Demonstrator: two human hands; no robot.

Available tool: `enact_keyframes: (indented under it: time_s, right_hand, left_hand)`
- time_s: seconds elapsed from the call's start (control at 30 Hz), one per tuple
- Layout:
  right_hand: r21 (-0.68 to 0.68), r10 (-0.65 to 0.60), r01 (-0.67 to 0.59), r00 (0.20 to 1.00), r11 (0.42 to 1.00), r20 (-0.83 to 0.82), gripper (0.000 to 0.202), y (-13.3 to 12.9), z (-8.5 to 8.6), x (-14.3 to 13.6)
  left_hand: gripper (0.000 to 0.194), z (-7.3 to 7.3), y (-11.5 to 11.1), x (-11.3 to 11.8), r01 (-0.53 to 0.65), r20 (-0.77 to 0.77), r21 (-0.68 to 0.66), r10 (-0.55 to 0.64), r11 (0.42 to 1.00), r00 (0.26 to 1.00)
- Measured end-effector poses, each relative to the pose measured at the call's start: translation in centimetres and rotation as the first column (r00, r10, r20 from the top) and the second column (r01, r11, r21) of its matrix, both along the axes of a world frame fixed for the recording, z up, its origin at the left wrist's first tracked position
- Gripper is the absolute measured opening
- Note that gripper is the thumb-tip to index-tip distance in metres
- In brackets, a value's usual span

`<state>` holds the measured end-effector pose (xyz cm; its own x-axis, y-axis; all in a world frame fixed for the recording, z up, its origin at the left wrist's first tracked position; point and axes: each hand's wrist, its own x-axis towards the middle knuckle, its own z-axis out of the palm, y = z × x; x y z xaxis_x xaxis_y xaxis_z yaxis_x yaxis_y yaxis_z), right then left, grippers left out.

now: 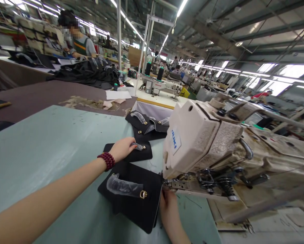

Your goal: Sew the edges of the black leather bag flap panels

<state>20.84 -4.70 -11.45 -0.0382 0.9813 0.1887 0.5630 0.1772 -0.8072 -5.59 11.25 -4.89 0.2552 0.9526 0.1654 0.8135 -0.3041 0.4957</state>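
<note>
A black bag panel [131, 213] with a plastic-wrapped handle [124, 186] and gold buckle lies at the needle end of the white sewing machine [190, 135]. My right hand [169, 205] is closed at this panel's right edge, under the machine head; its fingertips are partly hidden. Just beyond, my left hand [121, 149], a dark red bead bracelet at its wrist, is closed on the wrapped handle of a second black bag panel [139, 155], which lies flat on the table. Several similar black pieces [147, 134] are piled farther back.
The pale green tabletop [52, 142] spreads to the left, meeting a brown table [55, 95] with paper scraps. Another sewing machine [162, 86] with dark thread cones stands ahead. A co-worker [82, 44] is behind a heap of black material [91, 73]. The machine arm blocks the right.
</note>
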Motion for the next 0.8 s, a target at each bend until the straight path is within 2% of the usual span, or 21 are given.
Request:
enact_keyframes:
  time_s: [0.07, 0.13, 0.2, 0.23, 0.27, 0.3, 0.33, 0.4, 0.43, 0.47, 0.53, 0.6, 0.67, 0.73, 0.8]
  right_hand:
    - [0.025, -0.015, 0.012, 0.990, 1.000, 0.143, 0.051, -1.3, 0.5, 2.3]
    - [0.165, -0.099, 0.039, 0.921, 0.986, 0.376, 0.051, -2.6, 1.2, 4.7]
    - [0.339, -0.230, 0.045, 0.818, 0.940, 0.528, 0.053, -3.7, 2.2, 6.4]
    - [0.375, -0.243, 0.029, 0.807, 0.926, 0.538, 0.052, -4.2, 2.7, 6.7]
    - [0.367, -0.207, 0.003, 0.831, 0.930, 0.516, 0.048, -4.5, 3.3, 6.5]
    - [0.334, -0.141, -0.026, 0.875, 0.942, 0.464, 0.042, -4.8, 4.0, 6.0]
    - [0.285, -0.054, -0.064, 0.920, 0.956, 0.389, 0.037, -4.9, 4.6, 5.2]
    - [0.220, 0.068, -0.111, 0.979, 0.969, 0.194, 0.032, -5.0, 5.9, 2.9]
    - [0.210, 0.089, -0.110, 0.990, 0.971, 0.105, 0.031, -5.0, 6.5, 1.6]
    - [0.203, 0.095, -0.099, 0.995, 0.974, 0.031, 0.031, -4.8, 7.0, 0.4]
    - [0.160, 0.080, -0.069, 0.995, 0.985, -0.065, 0.031, -4.5, 7.9, -1.6]
    - [0.069, 0.050, -0.042, 0.992, 0.997, -0.112, 0.032, -4.1, 8.5, -2.9]
    - [-0.013, 0.030, -0.033, 0.987, 0.999, -0.159, 0.037, -3.9, 8.9, -3.6]
    - [-0.074, 0.033, -0.052, 0.971, 0.996, -0.236, 0.044, -3.8, 9.0, -3.8]
    - [-0.136, 0.045, -0.098, 0.936, 0.986, -0.349, 0.048, -3.8, 9.0, -3.8]
  left_hand:
    - [0.020, 1.3, 0.6, 0.6, 0.021, 0.047, 0.032, -0.022, 0.999, 0.999]
    - [0.026, 3.7, 0.0, 1.4, 0.041, 0.113, 0.094, -0.051, 0.995, 0.992]
    - [0.030, 6.2, -2.5, 1.9, 0.047, 0.181, 0.169, -0.078, 0.984, 0.980]
    - [0.029, 7.2, -4.7, 2.0, 0.061, 0.210, 0.198, -0.103, 0.978, 0.972]
    - [0.025, 7.6, -7.3, 1.9, 0.075, 0.232, 0.221, -0.127, 0.972, 0.964]
    - [0.020, 7.5, -10.3, 1.6, 0.091, 0.256, 0.247, -0.156, 0.965, 0.954]
    - [0.018, 6.7, -13.4, 1.3, 0.152, 0.290, 0.318, -0.248, 0.936, 0.924]
    - [0.021, 3.7, -18.9, 0.3, 0.273, 0.258, 0.339, -0.367, 0.901, 0.894]
    - [0.022, 1.8, -20.9, -0.3, 0.282, 0.217, 0.330, -0.363, 0.901, 0.906]
    - [0.023, 0.0, -22.2, -0.7, 0.227, 0.162, 0.353, -0.298, 0.908, 0.941]
    - [0.045, -2.6, -22.5, -1.0, 0.109, 0.053, 0.325, -0.133, 0.940, 0.990]
    - [0.067, -3.4, -20.5, -0.6, 0.179, -0.046, 0.254, -0.173, 0.950, 0.984]
    - [0.075, -2.6, -17.4, 0.3, 0.303, -0.098, 0.200, -0.288, 0.932, 0.952]
    - [0.077, -1.1, -14.7, 1.0, 0.387, -0.118, 0.228, -0.369, 0.893, 0.922]
    - [0.079, 0.7, -13.1, 1.0, 0.441, -0.147, 0.259, -0.416, 0.859, 0.897]
